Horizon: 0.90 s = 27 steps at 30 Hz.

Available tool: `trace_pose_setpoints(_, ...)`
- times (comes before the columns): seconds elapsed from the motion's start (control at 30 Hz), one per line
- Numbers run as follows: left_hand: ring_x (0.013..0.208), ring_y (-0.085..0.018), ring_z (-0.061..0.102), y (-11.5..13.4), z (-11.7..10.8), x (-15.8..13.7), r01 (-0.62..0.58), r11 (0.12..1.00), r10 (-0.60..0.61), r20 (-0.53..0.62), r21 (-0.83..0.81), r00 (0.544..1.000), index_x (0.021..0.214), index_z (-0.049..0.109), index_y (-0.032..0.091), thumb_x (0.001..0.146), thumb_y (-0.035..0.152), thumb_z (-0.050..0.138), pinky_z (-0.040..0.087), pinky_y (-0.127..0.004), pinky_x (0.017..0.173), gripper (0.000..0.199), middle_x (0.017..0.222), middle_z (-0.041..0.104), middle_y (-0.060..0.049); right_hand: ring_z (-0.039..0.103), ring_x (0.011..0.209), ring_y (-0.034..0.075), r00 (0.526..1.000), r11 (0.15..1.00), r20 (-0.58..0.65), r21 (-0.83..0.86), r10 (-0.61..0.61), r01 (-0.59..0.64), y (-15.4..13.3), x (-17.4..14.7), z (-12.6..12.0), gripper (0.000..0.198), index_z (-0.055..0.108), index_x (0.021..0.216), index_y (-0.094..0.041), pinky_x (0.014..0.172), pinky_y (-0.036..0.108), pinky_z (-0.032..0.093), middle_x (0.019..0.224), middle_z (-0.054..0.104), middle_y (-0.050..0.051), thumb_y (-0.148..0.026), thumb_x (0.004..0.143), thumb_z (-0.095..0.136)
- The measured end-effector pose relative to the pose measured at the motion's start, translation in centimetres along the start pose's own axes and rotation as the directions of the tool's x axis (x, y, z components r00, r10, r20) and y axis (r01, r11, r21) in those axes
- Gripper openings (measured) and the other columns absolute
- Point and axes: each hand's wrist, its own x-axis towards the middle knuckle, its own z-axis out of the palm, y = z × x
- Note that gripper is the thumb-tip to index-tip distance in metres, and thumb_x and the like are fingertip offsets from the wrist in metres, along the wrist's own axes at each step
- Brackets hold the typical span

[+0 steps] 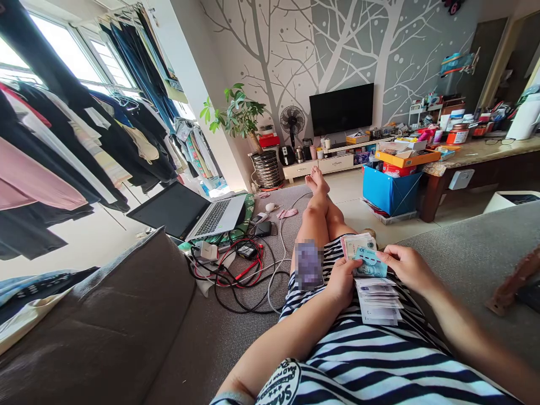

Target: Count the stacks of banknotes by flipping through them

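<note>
My left hand (pixel 341 278) is closed on the left edge of a blue-green banknote (pixel 373 270) above my lap. At the note's upper right, my right hand (pixel 405 264) pinches its edge between thumb and fingers. Just behind it are pinkish banknotes (pixel 354 242); whether my left fingers also grip these I cannot tell. A fanned row of pale, purplish banknotes (pixel 378 304) lies overlapping on my striped clothing (pixel 363 351), just below both hands. On my thigh, left of the left hand, rests a purplish, pixelated flat item (pixel 309 264).
An open laptop (pixel 217 216) sits on the sofa (pixel 248 349) at left, beside tangled cables (pixel 240 281). Ahead stand a potted plant (pixel 265 169), a fan (pixel 292 121) and a television (pixel 341 108). At right, a blue box (pixel 390 191) stands by a cluttered table (pixel 485 152).
</note>
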Motion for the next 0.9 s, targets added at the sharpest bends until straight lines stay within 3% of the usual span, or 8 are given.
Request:
trace_pose_setpoints(0.27,0.091,-0.032,0.072,-0.5,-0.4,0.7,0.043,0.997,-0.045,-0.036,-0.060,0.998,0.082,0.071,0.014,0.067,0.046,0.079,0.053,-0.042,0.088,0.036,0.081,0.076,-0.010,0.048,0.063,0.017,0.996,0.995,0.037,0.068,-0.080,0.077,-1.0,-0.5,-0.6,0.046,0.053,0.066,-0.022,0.059,0.027,0.039,0.061,0.052,-0.001,-0.059,0.093,0.052)
trace_pose_setpoints(0.53,0.095,-0.032,0.070,0.1,0.3,0.2,0.008,0.998,-0.009,-0.024,-0.055,1.000,0.079,0.070,0.015,0.063,0.042,0.077,0.052,-0.040,0.090,0.032,0.080,0.075,-0.010,0.058,0.072,0.020,0.980,0.978,0.141,0.171,-0.142,0.117,-2.4,-1.3,-1.3,0.040,0.067,0.080,-0.021,0.065,0.028,0.045,0.074,0.066,0.002,-0.055,0.096,0.053)
trace_pose_setpoints(0.9,0.090,-0.030,0.068,0.0,0.1,0.4,0.025,0.997,-0.026,-0.018,-0.071,0.999,0.073,0.067,0.017,0.064,0.039,0.077,0.050,-0.039,0.088,0.026,0.072,0.070,-0.006,0.059,0.073,0.020,0.973,0.976,0.180,0.188,-0.143,0.109,-2.8,-1.5,-1.6,0.038,0.067,0.082,-0.021,0.067,0.028,0.046,0.076,0.067,0.001,-0.055,0.096,0.056)
